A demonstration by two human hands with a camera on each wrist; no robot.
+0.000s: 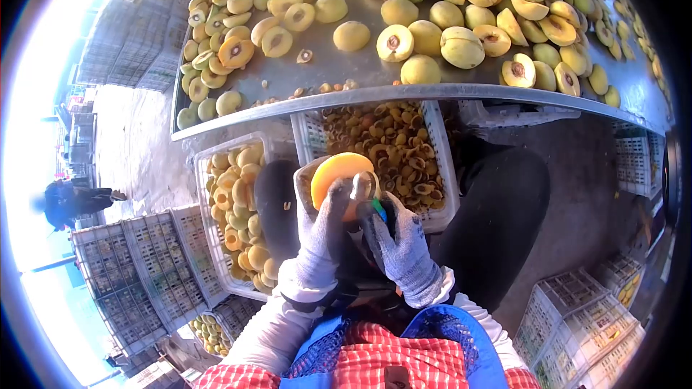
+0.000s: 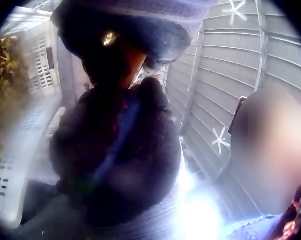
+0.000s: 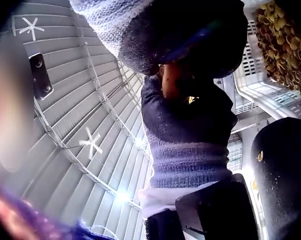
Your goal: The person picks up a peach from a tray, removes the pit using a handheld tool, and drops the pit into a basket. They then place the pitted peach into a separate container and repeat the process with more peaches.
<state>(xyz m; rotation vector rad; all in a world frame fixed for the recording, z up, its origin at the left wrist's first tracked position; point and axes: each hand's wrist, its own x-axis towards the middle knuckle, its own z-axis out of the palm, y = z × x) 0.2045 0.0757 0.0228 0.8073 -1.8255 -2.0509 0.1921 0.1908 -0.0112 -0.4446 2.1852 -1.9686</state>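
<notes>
The left hand point(image 1: 321, 241), in a grey knitted glove, grips a peach half point(image 1: 339, 173) from below, its fingers curled up round the fruit with the smooth orange-yellow skin facing the head camera; the fruit sits in front of the person's lap, above the gap between two white crates. The right hand point(image 1: 404, 248), gloved alike, is closed round a small tool with a green handle point(image 1: 378, 209), whose metal spoon-shaped end point(image 1: 362, 186) lies against the right edge of the peach half; the two hands touch each other at the fruit. In the left wrist view the gloved fingers point(image 2: 115, 150) show dark and blurred, wrapped round a bluish handle, and the right wrist view shows the left hand point(image 3: 188, 135) curled under the fruit, of which only an orange sliver is seen.

Beyond the hands a white crate point(image 1: 440, 173) holds brown peach stones; just left of it another crate point(image 1: 205, 194) holds pale yellow halves; above both runs the metal bench point(image 1: 324, 65), strewn with whole peaches and cut halves, some with the stone still in. Stacked empty crates point(image 1: 137, 266) stand to the left on the floor, and more to the right point(image 1: 584, 324).
</notes>
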